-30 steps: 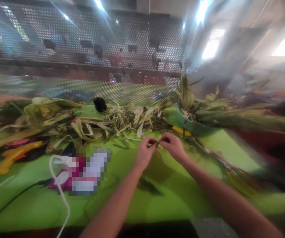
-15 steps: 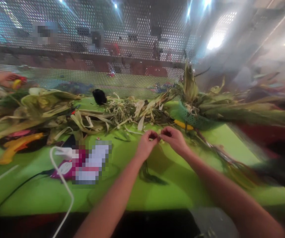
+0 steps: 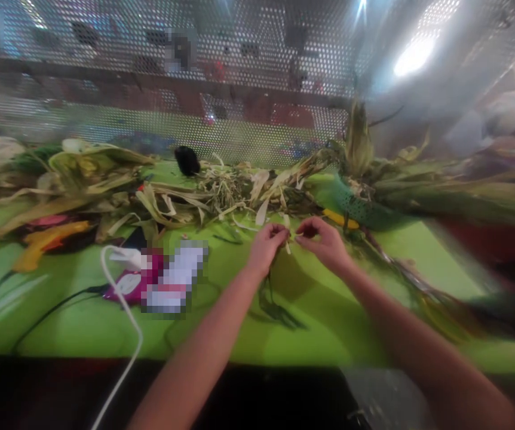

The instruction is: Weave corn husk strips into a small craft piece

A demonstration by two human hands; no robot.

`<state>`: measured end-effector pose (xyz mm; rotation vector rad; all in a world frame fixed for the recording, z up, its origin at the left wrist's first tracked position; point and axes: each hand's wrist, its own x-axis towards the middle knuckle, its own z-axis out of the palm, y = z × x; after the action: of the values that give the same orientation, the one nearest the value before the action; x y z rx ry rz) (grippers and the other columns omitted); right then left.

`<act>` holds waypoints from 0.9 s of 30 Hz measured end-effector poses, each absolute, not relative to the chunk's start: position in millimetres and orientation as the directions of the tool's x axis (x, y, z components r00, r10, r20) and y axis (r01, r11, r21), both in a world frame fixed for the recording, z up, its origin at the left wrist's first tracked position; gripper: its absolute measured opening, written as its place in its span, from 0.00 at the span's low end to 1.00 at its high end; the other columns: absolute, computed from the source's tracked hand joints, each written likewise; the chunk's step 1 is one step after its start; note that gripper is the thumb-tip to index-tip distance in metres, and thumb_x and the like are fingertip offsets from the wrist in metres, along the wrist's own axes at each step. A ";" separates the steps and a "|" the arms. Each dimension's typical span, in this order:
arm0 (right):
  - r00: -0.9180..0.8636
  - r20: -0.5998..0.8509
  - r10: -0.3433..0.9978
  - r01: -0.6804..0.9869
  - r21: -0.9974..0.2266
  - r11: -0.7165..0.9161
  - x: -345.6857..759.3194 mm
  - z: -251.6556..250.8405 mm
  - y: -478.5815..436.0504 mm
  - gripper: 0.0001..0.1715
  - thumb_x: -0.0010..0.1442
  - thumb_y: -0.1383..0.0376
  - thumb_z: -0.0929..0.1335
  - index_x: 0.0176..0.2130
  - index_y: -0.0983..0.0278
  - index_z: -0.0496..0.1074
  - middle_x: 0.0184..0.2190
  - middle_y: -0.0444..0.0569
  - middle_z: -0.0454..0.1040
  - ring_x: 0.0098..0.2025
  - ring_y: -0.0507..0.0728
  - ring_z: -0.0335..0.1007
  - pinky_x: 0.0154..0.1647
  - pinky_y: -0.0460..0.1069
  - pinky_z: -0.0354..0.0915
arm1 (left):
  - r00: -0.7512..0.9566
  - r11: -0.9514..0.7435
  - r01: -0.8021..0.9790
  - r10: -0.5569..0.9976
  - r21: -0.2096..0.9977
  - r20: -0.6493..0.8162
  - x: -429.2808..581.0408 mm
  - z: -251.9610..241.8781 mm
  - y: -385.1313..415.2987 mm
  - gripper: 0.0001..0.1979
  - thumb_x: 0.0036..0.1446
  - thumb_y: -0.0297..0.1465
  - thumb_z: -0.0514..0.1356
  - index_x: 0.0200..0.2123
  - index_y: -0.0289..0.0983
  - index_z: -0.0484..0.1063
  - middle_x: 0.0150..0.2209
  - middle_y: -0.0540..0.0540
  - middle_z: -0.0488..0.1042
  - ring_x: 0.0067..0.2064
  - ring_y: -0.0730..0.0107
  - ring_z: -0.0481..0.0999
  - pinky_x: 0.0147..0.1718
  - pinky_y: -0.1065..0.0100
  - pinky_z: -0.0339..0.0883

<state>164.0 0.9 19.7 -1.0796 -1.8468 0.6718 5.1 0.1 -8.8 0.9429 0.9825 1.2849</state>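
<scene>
My left hand (image 3: 266,246) and my right hand (image 3: 325,240) are close together over the green table (image 3: 329,322), fingers pinched. Between them runs a thin pale strip of dried leaf (image 3: 288,237), held at both ends. A dark green strand (image 3: 272,304) hangs down from my left hand onto the table. Just beyond my hands lies a heap of dry husks and leaves (image 3: 235,197).
A perforated metal screen (image 3: 221,89) stands behind the table. Green leafy stalks (image 3: 419,191) and a green mesh basket (image 3: 356,209) lie at the right. At the left are large leaves (image 3: 82,173), a yellow tool (image 3: 46,242), a white cable (image 3: 127,316) and a black object (image 3: 187,160).
My hands have stayed pinched on the strip and drifted slightly apart. The view has tilted down a little. Another person's hand at the far left is out of sight now.
</scene>
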 end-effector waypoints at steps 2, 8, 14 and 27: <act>-0.341 0.497 0.798 0.471 -0.644 0.602 162.5 23.6 -2.7 0.07 0.52 0.68 0.70 0.35 0.62 0.71 0.34 0.46 0.72 0.37 0.55 0.68 0.39 0.50 0.64 | 0.018 0.047 -0.332 0.999 0.942 -0.044 5.4 -7.5 0.4 0.10 0.46 0.33 0.65 0.29 0.34 0.68 0.23 0.53 0.67 0.26 0.78 0.64 0.28 0.73 0.56; -0.393 0.611 0.687 0.583 -0.413 0.700 158.0 21.5 -6.5 0.04 0.54 0.69 0.70 0.34 0.62 0.73 0.35 0.49 0.73 0.41 0.58 0.69 0.41 0.51 0.64 | 0.020 0.033 -0.340 0.999 0.940 -0.028 7.4 -9.4 0.2 0.11 0.46 0.33 0.65 0.30 0.34 0.68 0.25 0.53 0.67 0.27 0.77 0.64 0.29 0.73 0.57; -0.317 0.594 0.739 0.584 -0.491 0.646 157.9 18.0 -6.6 0.03 0.58 0.67 0.68 0.34 0.62 0.73 0.32 0.48 0.73 0.36 0.56 0.69 0.37 0.50 0.65 | 0.047 0.011 -0.311 0.999 0.950 0.004 6.2 -7.6 -0.4 0.09 0.48 0.32 0.64 0.29 0.34 0.68 0.26 0.52 0.67 0.28 0.77 0.65 0.31 0.73 0.58; -0.096 0.466 0.879 0.498 -0.743 0.448 161.9 16.5 -2.2 0.09 0.56 0.59 0.71 0.35 0.62 0.75 0.31 0.47 0.74 0.32 0.54 0.69 0.33 0.48 0.65 | 0.059 -0.050 -0.376 0.995 0.925 0.077 5.8 -7.8 0.1 0.15 0.44 0.28 0.68 0.38 0.35 0.70 0.37 0.48 0.73 0.37 0.73 0.73 0.38 0.69 0.66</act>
<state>161.9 -2.2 16.5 -1.1872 -1.7464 0.5020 5.8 0.1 -7.8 1.0003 0.8399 1.3598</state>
